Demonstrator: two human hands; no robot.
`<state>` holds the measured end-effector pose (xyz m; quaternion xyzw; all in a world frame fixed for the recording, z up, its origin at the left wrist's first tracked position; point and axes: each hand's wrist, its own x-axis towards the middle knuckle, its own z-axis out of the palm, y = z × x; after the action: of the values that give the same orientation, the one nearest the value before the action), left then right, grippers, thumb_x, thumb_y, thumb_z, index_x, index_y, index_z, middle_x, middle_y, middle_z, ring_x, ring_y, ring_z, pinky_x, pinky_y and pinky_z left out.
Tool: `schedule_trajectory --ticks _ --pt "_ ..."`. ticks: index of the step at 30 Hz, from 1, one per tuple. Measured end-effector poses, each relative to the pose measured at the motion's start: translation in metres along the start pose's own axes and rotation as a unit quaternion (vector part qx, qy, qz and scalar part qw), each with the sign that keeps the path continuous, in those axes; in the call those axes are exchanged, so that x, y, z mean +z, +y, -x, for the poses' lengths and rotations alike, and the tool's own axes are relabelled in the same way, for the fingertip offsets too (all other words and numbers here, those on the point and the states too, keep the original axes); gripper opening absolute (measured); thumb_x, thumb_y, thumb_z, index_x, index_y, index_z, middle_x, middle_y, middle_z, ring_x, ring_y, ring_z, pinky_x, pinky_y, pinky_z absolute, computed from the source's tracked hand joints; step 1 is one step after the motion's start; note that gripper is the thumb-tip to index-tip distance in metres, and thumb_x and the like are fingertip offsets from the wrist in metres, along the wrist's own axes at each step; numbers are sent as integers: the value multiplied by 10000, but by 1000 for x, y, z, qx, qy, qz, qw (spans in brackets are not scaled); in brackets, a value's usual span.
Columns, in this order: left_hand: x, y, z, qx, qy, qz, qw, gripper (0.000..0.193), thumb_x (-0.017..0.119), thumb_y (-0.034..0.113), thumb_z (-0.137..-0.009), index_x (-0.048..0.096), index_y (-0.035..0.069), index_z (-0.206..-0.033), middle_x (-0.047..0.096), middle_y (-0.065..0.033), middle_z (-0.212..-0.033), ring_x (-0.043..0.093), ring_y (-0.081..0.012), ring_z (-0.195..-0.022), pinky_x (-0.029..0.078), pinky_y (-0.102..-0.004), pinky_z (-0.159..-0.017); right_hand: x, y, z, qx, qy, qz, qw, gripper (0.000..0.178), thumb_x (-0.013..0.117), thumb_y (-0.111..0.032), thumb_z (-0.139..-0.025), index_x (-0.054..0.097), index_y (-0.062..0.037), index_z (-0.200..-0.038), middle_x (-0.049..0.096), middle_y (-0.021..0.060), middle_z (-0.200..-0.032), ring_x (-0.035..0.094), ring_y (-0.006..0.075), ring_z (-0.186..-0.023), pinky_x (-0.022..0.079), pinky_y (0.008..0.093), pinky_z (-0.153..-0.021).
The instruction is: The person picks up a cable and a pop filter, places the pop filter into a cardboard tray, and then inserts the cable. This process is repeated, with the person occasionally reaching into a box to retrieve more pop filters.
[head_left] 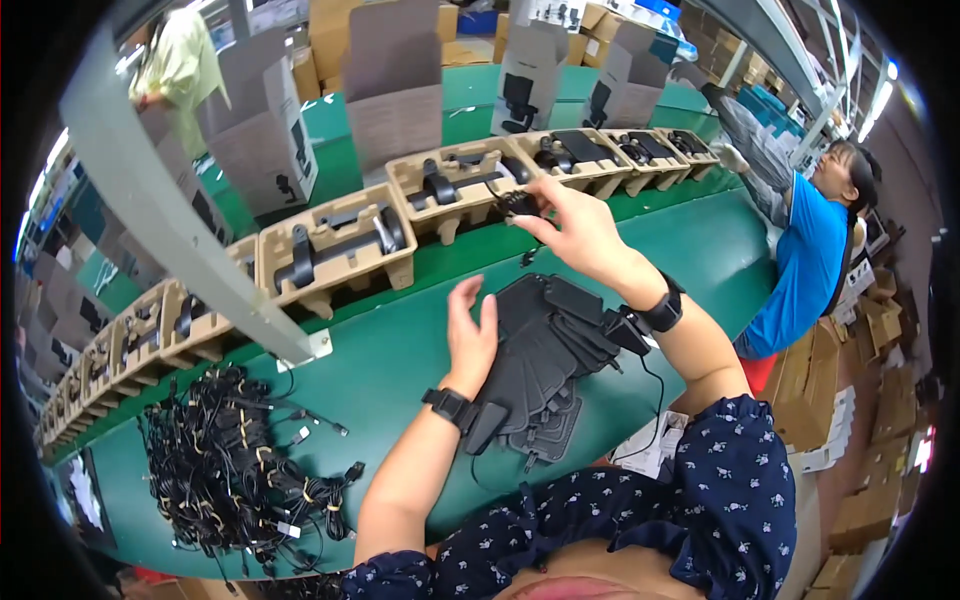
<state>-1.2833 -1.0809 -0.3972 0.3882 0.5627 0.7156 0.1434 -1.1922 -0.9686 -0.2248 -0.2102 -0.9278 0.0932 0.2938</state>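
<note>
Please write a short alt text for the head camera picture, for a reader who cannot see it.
A person's right hand holds a small black part over a cardboard tray on a green conveyor belt, while the left hand rests on a stack of flat black pads. A pile of bundled black cables lies at left.

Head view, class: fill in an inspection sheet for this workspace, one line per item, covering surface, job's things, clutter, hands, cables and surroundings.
Surface: green bench beside a green conveyor belt.
Job's things: fanned stack of flat black pouches; moulded pulp trays with black parts in a row on the belt.
Clutter: nothing seen beyond the work items.
Hands: left hand open, resting against the pouches; right hand pinching a small black part over a tray.
Cables: heap of bundled black cables at the left.
Surroundings: open cardboard cartons behind the trays; a person in a blue top at the right.
</note>
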Motion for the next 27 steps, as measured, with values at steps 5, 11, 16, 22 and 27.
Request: schedule_trajectory --ticks 5,11,16,22,27 --pt "-11 36 -11 145 45 -162 975 768 663 80 -757 207 15 -1372 277 -185 -1396 300 -311 -1285 266 -397 -1052 -15 40 34 -80 50 35 995 310 723 -207 -701 602 -78 -956 560 70 -825 549 249 -785 462 341 -689" --pt "-2 67 -30 212 -32 -218 952 830 694 19 -665 245 35 -1363 277 -152 -1418 196 -332 -1338 200 -420 -1079 -13 18 50 -27 -189 -330 924 245 640 -66 -791 573 -21 -1022 508 75 -898 542 170 -788 462 288 -695" --pt "12 88 -32 -132 -208 138 959 303 388 279 -969 413 67 -1183 567 -38 -909 541 -120 -679 422 -204 -574 3 21 51 87 -129 -536 830 273 611 -54 -825 523 8 -1076 509 70 -946 550 137 -816 463 269 -733" --pt "-4 81 -35 -211 -201 45 956 249 377 283 -974 506 71 -969 491 15 -637 395 -41 -461 269 -163 -394 -3 7 41 -204 55 -6 977 654 712 -278 -678 443 -95 -1245 432 118 -1263 418 285 -1174 294 475 -1022" --pt "-15 78 -32 -119 -239 -60 962 247 402 218 -968 536 29 -1054 565 -6 -745 476 -61 -584 375 -187 -517 25 3 57 -261 -39 50 963 682 632 -317 -752 366 -49 -1320 571 156 -995 564 270 -949 418 432 -896"
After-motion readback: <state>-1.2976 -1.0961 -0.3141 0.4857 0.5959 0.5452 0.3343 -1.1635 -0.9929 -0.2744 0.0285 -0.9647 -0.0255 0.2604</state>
